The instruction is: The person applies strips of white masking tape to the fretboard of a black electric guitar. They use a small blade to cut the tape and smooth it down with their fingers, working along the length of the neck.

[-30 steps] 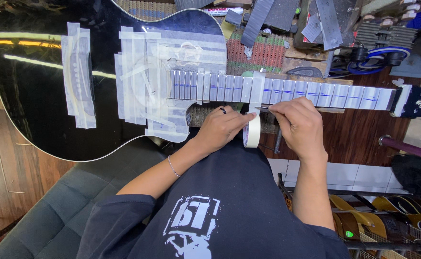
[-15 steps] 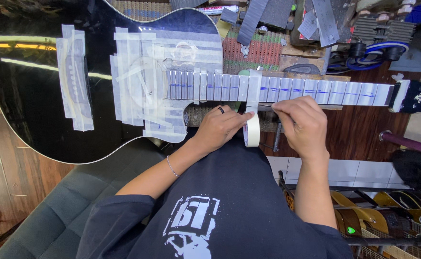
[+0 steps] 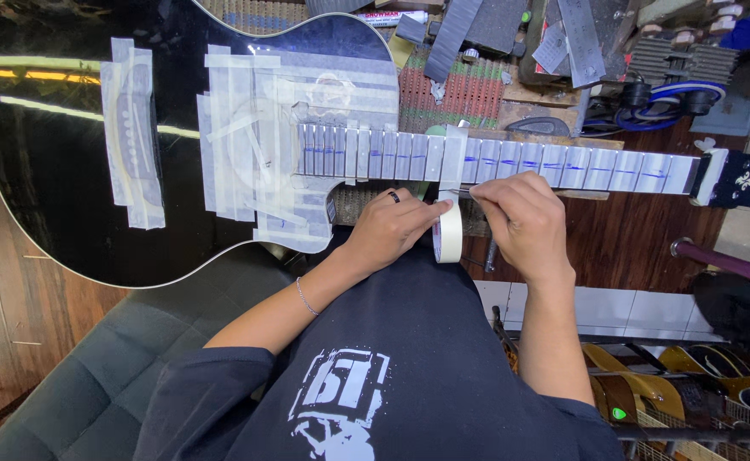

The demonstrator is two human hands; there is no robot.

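Observation:
A black acoustic guitar (image 3: 59,154) lies flat in front of me, its body and fretboard (image 3: 545,164) covered in strips of pale masking tape. My left hand (image 3: 388,229) grips a roll of masking tape (image 3: 449,232) held on edge just below the neck. A strip of tape (image 3: 452,158) runs from the roll up across the fretboard. My right hand (image 3: 520,220) pinches that strip close to the roll, fingertips against the neck's near edge. The headstock (image 3: 746,181) points right.
Behind the neck the workbench is crowded with metal rulers (image 3: 581,38), a grey bar (image 3: 458,34), a striped mat (image 3: 469,90) and cables (image 3: 674,94). A dark padded seat (image 3: 59,384) is lower left; more guitars (image 3: 699,384) lie lower right.
Both hands stay at the same place on the neck with the roll. The right hand's fingers have shifted slightly along the tape strip; little else moved.

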